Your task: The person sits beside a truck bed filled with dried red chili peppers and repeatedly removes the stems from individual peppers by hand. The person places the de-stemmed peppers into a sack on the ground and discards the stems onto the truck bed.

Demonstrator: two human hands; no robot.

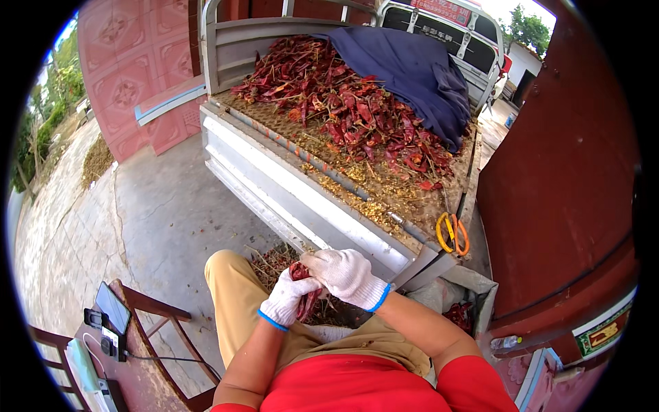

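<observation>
Both of my hands wear white knitted gloves with blue cuffs and meet in front of my lap. My left hand (289,298) is closed around a bunch of dried red chili peppers (308,305), whose lower ends hang below the fingers. My right hand (337,270) is bent over the top of the bunch; its fingertips are at the stem ends, and whether they pinch a stem is hidden. Beyond the hands, a heap of dried red chilies (355,110) lies on the truck bed, partly under a dark blue cloth (396,67). Orange-and-yellow-handled scissors (453,234) rest at the bed's near right corner.
The lowered metal tailgate (304,190) is just ahead of my knees. Plant scraps (270,265) lie on the ground between my legs. At right are a sack (443,293), a plastic bottle (506,342) and a dark red door (556,180). A wooden chair (128,350) holding a phone (113,307) stands left.
</observation>
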